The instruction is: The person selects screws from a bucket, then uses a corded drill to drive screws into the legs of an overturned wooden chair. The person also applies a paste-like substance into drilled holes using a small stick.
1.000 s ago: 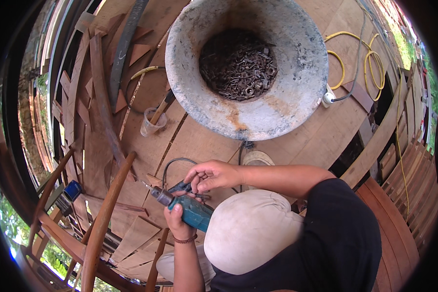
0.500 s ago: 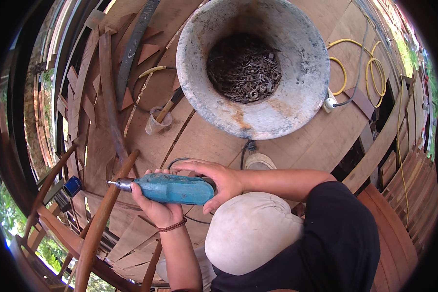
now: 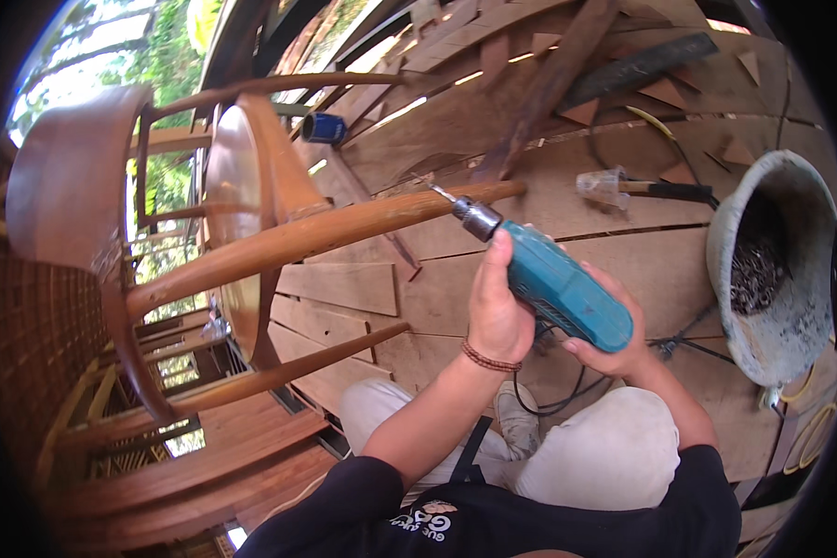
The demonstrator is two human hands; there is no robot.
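A teal power drill (image 3: 572, 288) is held in both of my hands, its metal chuck (image 3: 477, 219) aimed up and to the left. My left hand (image 3: 500, 312) is closed around the front of the body, just behind the chuck. At the drill's rear end, my right hand (image 3: 620, 342) grips the housing; some of its fingers are hidden. The thin bit (image 3: 442, 192) appears over or close to a brown wooden chair leg (image 3: 344, 226); I cannot tell if they touch. That leg belongs to a chair (image 3: 228, 177) tipped on its side.
A grey tub (image 3: 733, 358) of metal fasteners stands at right. Nearby, a clear plastic cup (image 3: 602, 188) lies by a dark-handled tool (image 3: 670, 191). A blue can (image 3: 324, 128) and wood offcuts (image 3: 665, 93) are farther off. A black cord (image 3: 567, 402) trails beside my shoe (image 3: 516, 418).
My view has swung left, bringing the whole chair into sight and putting the tub at the right edge. The drill now slants up-left instead of lying nearly level; both hands still hold it.
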